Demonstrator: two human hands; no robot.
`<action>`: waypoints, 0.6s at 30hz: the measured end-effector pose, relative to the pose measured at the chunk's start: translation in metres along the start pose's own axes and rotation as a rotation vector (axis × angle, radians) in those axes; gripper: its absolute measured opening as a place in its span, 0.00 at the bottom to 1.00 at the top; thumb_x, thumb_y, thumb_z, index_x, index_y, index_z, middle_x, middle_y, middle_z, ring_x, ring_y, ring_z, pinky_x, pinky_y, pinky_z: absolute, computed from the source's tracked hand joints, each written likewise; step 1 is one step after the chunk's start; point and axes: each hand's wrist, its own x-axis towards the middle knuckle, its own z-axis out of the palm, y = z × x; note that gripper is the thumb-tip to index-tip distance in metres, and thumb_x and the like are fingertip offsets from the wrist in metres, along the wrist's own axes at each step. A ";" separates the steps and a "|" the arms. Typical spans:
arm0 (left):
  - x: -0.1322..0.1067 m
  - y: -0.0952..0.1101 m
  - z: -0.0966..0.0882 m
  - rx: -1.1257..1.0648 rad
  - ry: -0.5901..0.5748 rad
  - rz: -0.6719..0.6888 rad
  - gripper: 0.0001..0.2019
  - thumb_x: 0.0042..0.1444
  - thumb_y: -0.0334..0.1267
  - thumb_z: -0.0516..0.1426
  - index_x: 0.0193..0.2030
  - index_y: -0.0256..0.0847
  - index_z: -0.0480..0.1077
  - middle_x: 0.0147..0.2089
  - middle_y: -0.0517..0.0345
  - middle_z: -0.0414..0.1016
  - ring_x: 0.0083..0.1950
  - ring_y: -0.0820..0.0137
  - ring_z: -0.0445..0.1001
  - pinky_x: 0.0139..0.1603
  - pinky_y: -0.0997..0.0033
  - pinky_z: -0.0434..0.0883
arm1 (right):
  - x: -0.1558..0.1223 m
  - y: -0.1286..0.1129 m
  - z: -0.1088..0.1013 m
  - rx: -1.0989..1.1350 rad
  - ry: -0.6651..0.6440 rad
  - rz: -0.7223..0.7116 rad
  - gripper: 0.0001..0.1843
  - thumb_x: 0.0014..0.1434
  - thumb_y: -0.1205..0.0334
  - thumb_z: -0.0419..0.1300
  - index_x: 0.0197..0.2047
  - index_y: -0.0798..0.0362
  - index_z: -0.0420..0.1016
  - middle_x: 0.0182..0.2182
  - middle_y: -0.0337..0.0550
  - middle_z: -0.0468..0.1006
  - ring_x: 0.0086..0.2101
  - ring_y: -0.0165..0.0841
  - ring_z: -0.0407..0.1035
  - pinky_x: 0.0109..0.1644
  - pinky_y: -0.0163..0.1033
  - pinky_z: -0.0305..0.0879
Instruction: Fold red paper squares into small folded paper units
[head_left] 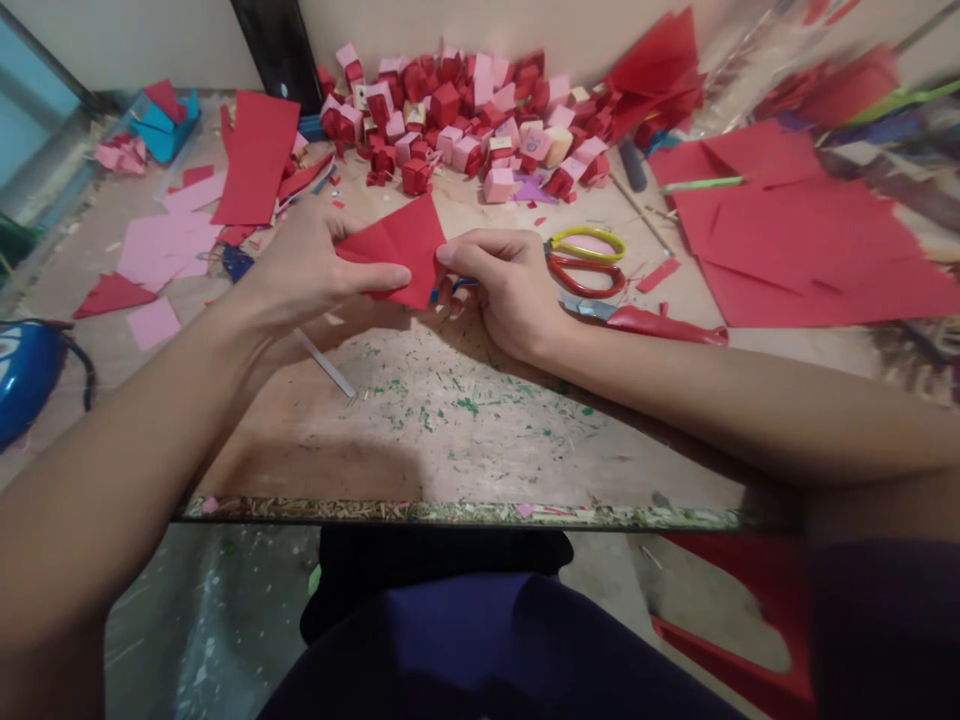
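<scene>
A creased piece of red paper (405,240) is held up above the table between my two hands. My left hand (319,255) grips its left side, the thumb lying across the front face. At the right edge, my right hand (510,285) pinches the paper between thumb and fingers. Something thin and blue shows by the right fingers, mostly hidden. Just right of that hand lie scissors (589,262) with yellow and red handles, and a red-handled tool (664,325) with a metal end.
A heap of small red and pink paper boxes (450,120) fills the back. Red sheets (810,240) lie at right, pink paper (169,240) and a red strip (262,155) at left. A white strip (325,362) and green scraps (469,405) lie in front. A blue object (28,375) stands far left.
</scene>
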 end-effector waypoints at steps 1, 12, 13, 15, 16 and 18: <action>0.000 0.002 -0.001 0.040 0.004 0.002 0.12 0.43 0.31 0.76 0.28 0.41 0.77 0.22 0.61 0.72 0.37 0.57 0.81 0.40 0.57 0.84 | 0.000 -0.001 0.000 -0.003 -0.002 0.003 0.14 0.64 0.57 0.71 0.28 0.52 0.79 0.27 0.39 0.78 0.26 0.28 0.72 0.28 0.33 0.70; 0.005 -0.003 0.008 -0.081 0.101 0.081 0.10 0.45 0.41 0.76 0.32 0.42 0.85 0.38 0.50 0.87 0.37 0.59 0.79 0.46 0.45 0.83 | 0.001 -0.002 -0.004 0.035 -0.088 -0.013 0.12 0.62 0.62 0.71 0.27 0.54 0.80 0.26 0.40 0.81 0.24 0.26 0.71 0.26 0.31 0.68; 0.006 -0.005 0.008 -0.077 0.104 0.104 0.10 0.46 0.42 0.76 0.32 0.42 0.85 0.38 0.51 0.87 0.37 0.60 0.79 0.47 0.47 0.83 | 0.000 -0.003 -0.003 0.020 -0.097 -0.006 0.12 0.61 0.62 0.72 0.27 0.53 0.80 0.26 0.40 0.81 0.24 0.27 0.71 0.26 0.31 0.69; 0.009 -0.007 0.007 -0.061 0.124 0.149 0.10 0.47 0.44 0.77 0.31 0.44 0.84 0.36 0.54 0.86 0.36 0.63 0.77 0.45 0.52 0.81 | 0.000 -0.004 -0.003 -0.018 -0.126 0.011 0.11 0.61 0.61 0.72 0.29 0.53 0.80 0.26 0.40 0.80 0.25 0.27 0.71 0.27 0.32 0.69; 0.011 -0.008 0.007 -0.058 0.138 0.165 0.11 0.47 0.45 0.77 0.29 0.45 0.83 0.35 0.55 0.86 0.36 0.64 0.76 0.42 0.55 0.80 | 0.000 -0.004 -0.003 -0.032 -0.146 0.020 0.10 0.60 0.61 0.73 0.30 0.53 0.80 0.26 0.39 0.80 0.24 0.27 0.70 0.27 0.32 0.69; 0.014 -0.011 0.007 -0.064 0.156 0.180 0.13 0.46 0.47 0.78 0.28 0.46 0.82 0.33 0.58 0.84 0.34 0.65 0.74 0.37 0.59 0.76 | 0.000 -0.004 -0.004 -0.049 -0.184 0.037 0.09 0.60 0.60 0.73 0.31 0.53 0.81 0.25 0.39 0.79 0.23 0.27 0.69 0.26 0.33 0.68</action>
